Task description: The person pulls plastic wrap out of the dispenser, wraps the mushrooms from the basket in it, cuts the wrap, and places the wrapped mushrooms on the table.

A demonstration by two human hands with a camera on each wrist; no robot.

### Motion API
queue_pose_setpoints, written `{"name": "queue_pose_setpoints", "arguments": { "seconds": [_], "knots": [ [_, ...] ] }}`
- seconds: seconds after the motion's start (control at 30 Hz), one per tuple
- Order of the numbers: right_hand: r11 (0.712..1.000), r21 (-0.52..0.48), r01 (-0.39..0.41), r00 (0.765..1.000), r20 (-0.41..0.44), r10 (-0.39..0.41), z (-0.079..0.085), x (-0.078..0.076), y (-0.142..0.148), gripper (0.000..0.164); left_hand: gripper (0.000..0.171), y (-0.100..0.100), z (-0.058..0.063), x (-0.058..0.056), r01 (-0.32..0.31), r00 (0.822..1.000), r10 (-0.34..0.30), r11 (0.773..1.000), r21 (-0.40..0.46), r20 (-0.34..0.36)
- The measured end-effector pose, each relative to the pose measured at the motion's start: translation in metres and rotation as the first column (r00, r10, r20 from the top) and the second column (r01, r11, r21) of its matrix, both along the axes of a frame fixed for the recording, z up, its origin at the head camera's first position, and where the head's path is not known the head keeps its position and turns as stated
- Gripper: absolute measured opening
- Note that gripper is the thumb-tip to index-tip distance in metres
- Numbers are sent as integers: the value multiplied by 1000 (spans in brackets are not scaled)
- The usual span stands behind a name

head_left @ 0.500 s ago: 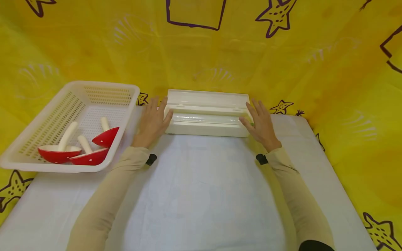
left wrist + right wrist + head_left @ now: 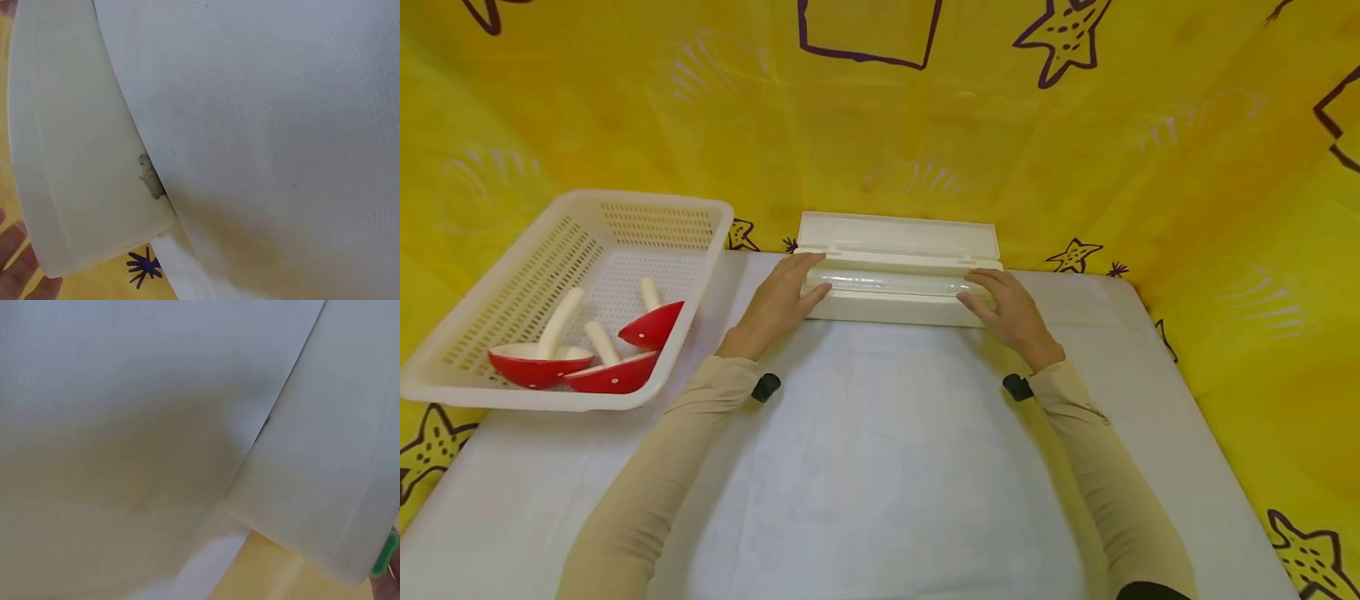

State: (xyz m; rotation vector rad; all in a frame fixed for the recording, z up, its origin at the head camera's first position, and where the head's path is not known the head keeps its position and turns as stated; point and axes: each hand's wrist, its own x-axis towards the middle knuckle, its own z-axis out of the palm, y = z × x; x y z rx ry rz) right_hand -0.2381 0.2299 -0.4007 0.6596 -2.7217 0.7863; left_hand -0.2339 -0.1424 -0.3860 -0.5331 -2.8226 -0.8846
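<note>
A long white cling film dispenser [image 2: 895,311] lies near the table's far edge, its lid [image 2: 898,237] raised toward the back. Inside it is a shiny roll of cling film [image 2: 891,283]. My left hand [image 2: 771,302] reaches over the dispenser's left end, thumb spread from the fingers, fingertips close over the roll's end. At the opposite end my right hand [image 2: 1017,317] does likewise. The left wrist view shows the dispenser's smooth front and some left fingers [image 2: 15,269] beside its end. A small green part [image 2: 384,555] shows by the right fingers in the right wrist view.
On the left stands a white perforated plastic basket [image 2: 700,275] holding several red and white ladles [image 2: 541,373]. A white cloth covers the table [image 2: 880,467]. Yellow patterned fabric [image 2: 880,125] hangs directly behind the dispenser and along the right side.
Both hands have moved inward from the dispenser's ends, and their fingers have come down from the lid toward the roll's ends. The basket and ladles stay put.
</note>
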Motion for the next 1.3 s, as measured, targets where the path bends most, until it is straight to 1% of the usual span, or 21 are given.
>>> {"name": "queue_pose_setpoints", "arguments": {
  "seconds": [0.1, 0.23, 0.3, 0.47, 0.53, 0.7, 0.87, 1.13, 1.23, 1.3],
  "knots": [
    [1000, 3, -7, 999, 38, 7, 1, 0, -2, 46, 52, -2, -2, -1, 33, 999, -33, 999, -2, 10],
    [999, 7, -42, 999, 3, 42, 0, -2, -3, 41, 46, -4, -3, -6, 85, 996, -85, 996, -38, 8],
    [998, 4, -66, 998, -13, 66, -1, -4, -3, 36, 40, -5, -3, -9, 97, 995, -97, 994, -51, 7],
    [994, -1, -113, 993, -27, 113, 0, -8, -2, 28, 26, -5, -2, -13, 85, 995, -83, 995, -45, 49],
    [993, 0, -120, 992, -23, 120, 1, -9, -2, 26, 24, -5, -1, -15, 73, 995, -71, 997, -33, 73],
    [994, 2, -112, 994, -10, 112, 2, -9, -2, 24, 22, -3, 0, -18, 57, 994, -55, 998, -10, 96],
    [995, 17, -99, 995, -25, 99, 4, -8, -3, 22, 20, -1, 0, -19, 40, 996, -41, 999, 21, 81],
    [996, 28, -83, 996, -35, 84, 4, -9, -3, 22, 19, 3, -4, -22, 26, 1000, -26, 998, 50, -6],
    [997, 31, -77, 996, -31, 78, 4, -10, -3, 23, 18, 5, -4, -23, 20, 1000, -18, 998, 66, -24],
    [997, 31, -74, 997, -29, 75, 3, -11, -2, 23, 19, 6, -4, -23, 17, 1000, -15, 998, 67, -23]
  ]
}}
